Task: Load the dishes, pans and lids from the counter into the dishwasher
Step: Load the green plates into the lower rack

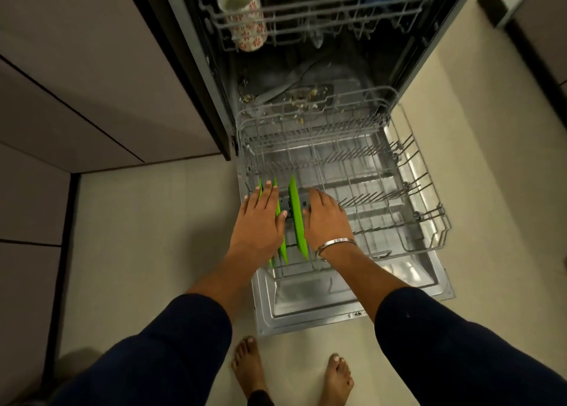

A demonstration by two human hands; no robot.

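The dishwasher's lower rack (pixel 399 172) is pulled out over the open door (pixel 306 307). Three green plates stand on edge in its left front corner. My left hand (pixel 260 221) lies over the two left plates (pixel 283 252), thumb curled against one of them. My right hand (pixel 326 218) rests against the right side of the third green plate (pixel 297 218), fingers bent down into the rack; a metal bangle sits on that wrist.
The upper rack (pixel 322 16) holds a floral cup (pixel 245 16) lying on its side and dark items further right. Food scraps lie at the tub's bottom (pixel 303 99). Cabinet fronts (pixel 76 83) stand to the left. My bare feet stand on the pale floor.
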